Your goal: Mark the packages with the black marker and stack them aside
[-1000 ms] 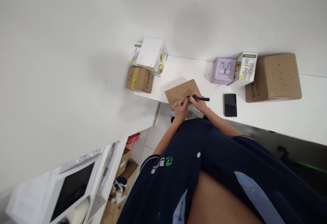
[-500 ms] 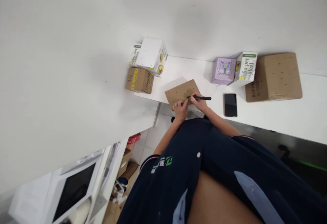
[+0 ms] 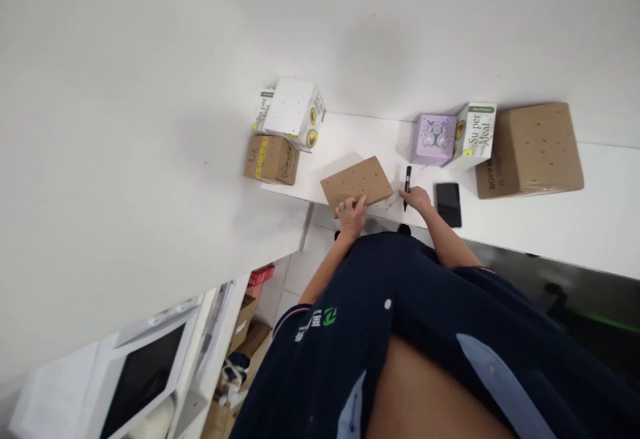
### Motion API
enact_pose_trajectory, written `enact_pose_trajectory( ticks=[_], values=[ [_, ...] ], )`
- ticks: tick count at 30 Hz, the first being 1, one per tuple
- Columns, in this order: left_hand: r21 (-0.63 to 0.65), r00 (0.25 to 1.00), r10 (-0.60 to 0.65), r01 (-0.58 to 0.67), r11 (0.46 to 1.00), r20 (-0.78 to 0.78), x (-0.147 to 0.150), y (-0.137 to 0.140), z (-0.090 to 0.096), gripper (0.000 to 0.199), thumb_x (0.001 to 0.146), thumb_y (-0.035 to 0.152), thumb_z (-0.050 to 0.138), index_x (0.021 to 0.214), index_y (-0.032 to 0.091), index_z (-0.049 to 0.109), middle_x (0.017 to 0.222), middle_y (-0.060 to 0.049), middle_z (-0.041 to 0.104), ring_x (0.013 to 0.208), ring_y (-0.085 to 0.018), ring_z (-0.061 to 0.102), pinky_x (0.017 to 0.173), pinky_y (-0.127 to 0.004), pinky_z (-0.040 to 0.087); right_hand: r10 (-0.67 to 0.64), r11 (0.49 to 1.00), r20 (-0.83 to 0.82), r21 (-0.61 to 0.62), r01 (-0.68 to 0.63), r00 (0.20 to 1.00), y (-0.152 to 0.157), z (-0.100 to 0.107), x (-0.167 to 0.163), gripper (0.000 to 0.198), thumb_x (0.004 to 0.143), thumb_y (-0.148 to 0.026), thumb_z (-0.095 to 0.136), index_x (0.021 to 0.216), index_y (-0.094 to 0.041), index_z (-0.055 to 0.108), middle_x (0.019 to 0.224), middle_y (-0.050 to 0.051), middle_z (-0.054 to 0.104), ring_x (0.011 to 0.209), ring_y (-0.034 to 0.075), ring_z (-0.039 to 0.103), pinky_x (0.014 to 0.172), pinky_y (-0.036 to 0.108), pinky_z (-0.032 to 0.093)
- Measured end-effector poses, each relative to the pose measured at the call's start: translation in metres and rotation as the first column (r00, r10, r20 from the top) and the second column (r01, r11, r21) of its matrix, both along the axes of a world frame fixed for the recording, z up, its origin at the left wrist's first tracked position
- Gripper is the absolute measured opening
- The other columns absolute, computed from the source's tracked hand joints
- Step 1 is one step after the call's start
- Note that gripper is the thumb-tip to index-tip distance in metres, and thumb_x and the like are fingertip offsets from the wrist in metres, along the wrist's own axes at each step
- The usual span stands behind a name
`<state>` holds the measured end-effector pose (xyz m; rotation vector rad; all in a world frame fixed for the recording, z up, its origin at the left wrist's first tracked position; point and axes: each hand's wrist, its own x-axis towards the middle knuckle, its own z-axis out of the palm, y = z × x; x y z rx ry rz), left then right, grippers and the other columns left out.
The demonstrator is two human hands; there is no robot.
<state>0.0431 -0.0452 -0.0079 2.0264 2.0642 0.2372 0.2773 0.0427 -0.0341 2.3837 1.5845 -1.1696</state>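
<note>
A brown cardboard box (image 3: 357, 179) with small dark specks lies at a slant near the front edge of the white table. My left hand (image 3: 351, 217) grips its near edge, fingers curled over the top; the thumb is hidden. To the right of the box, my right hand (image 3: 416, 199) is closed with its fingertips on a black marker (image 3: 408, 179). The marker points away from me, close to the table top, and is apart from the box. Whether it rests on the table I cannot tell. A black phone (image 3: 449, 204) lies just right of my right hand.
At the left stand a white avocado-print box (image 3: 293, 105) and a small taped carton (image 3: 273, 159). Along the back right are a purple box (image 3: 434, 139), a white "Super Meal" box (image 3: 477, 133) and a large brown carton (image 3: 545, 152). The wall rises behind the table.
My right hand has moved right, off the cardboard box, taking the marker with it. The marker has turned from lying sideways to pointing away. My left hand stays at the box's near edge.
</note>
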Motion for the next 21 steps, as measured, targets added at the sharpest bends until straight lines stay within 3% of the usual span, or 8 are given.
enact_pose_trajectory(
  ticks=[2,4,8,12,14,17,21],
  values=[
    [0.007,1.0,0.001,-0.001,1.0,0.001,-0.001,0.0,-0.001,0.039,0.096,0.033,0.053,0.132,0.035,0.066,0.117,-0.014,0.06,0.104,-0.029,0.054,0.086,-0.042,0.039,0.061,0.995,0.047,-0.078,-0.057,0.997,-0.002,-0.005,0.0,0.036,0.089,-0.045,0.061,0.091,-0.01,0.072,0.101,0.02,0.073,0.104,0.03,0.068,0.081,0.031,0.049],
    [0.005,1.0,0.003,-0.003,1.0,-0.002,-0.001,0.0,-0.001,0.039,0.096,0.033,0.052,0.133,0.035,0.066,0.117,-0.014,0.06,0.103,-0.029,0.054,0.087,-0.042,0.039,0.032,0.998,0.058,-0.059,-0.029,0.998,-0.005,-0.006,-0.002,0.043,0.092,-0.05,0.058,0.101,-0.01,0.071,0.107,0.02,0.073,0.106,0.03,0.068,0.083,0.031,0.049],
    [0.0,1.0,0.004,-0.004,1.0,-0.008,-0.002,0.0,-0.001,0.04,0.097,0.035,0.051,0.134,0.036,0.065,0.119,-0.014,0.059,0.105,-0.029,0.053,0.088,-0.042,0.039,-0.102,0.989,0.117,0.117,0.088,0.988,-0.016,0.003,0.012,0.049,0.094,-0.054,0.056,0.118,-0.011,0.061,0.111,0.02,0.07,0.106,0.03,0.065,0.086,0.035,0.048],
    [-0.013,1.0,-0.006,0.005,1.0,-0.02,-0.002,0.0,-0.001,0.041,0.097,0.036,0.05,0.136,0.036,0.064,0.12,-0.014,0.059,0.106,-0.029,0.053,0.088,-0.043,0.04,-0.252,0.946,0.345,0.283,0.156,0.904,-0.042,0.009,0.048,0.064,0.087,-0.052,0.065,0.133,-0.01,0.049,0.135,0.026,0.053,0.124,0.037,0.051,0.097,0.048,0.044],
    [-0.022,1.0,-0.007,0.006,1.0,-0.03,-0.002,0.0,-0.001,0.041,0.098,0.036,0.049,0.136,0.036,0.064,0.12,-0.014,0.058,0.106,-0.029,0.053,0.088,-0.043,0.039,-0.327,0.941,0.392,0.22,0.257,0.86,-0.055,0.008,0.065,0.082,0.078,-0.056,0.074,0.138,-0.01,0.043,0.139,0.028,0.047,0.128,0.041,0.046,0.1,0.054,0.041],
    [-0.029,0.999,-0.01,0.009,1.0,-0.037,-0.002,0.0,0.0,0.041,0.098,0.037,0.048,0.135,0.035,0.064,0.119,-0.014,0.058,0.107,-0.029,0.052,0.089,-0.043,0.039,-0.374,0.924,0.347,0.056,0.379,0.86,-0.07,0.003,0.079,0.099,0.066,-0.065,0.08,0.138,-0.007,0.044,0.14,0.03,0.043,0.129,0.044,0.043,0.101,0.057,0.042],
    [-0.037,0.999,-0.012,0.011,0.999,-0.033,-0.002,0.001,0.002,0.042,0.098,0.037,0.047,0.136,0.035,0.063,0.119,-0.014,0.057,0.107,-0.029,0.052,0.089,-0.044,0.039,-0.396,0.916,0.297,0.065,0.396,0.869,-0.075,0.0,0.081,0.099,0.062,-0.065,0.081,0.134,-0.006,0.048,0.141,0.032,0.041,0.132,0.047,0.042,0.104,0.057,0.043]
  ],
)
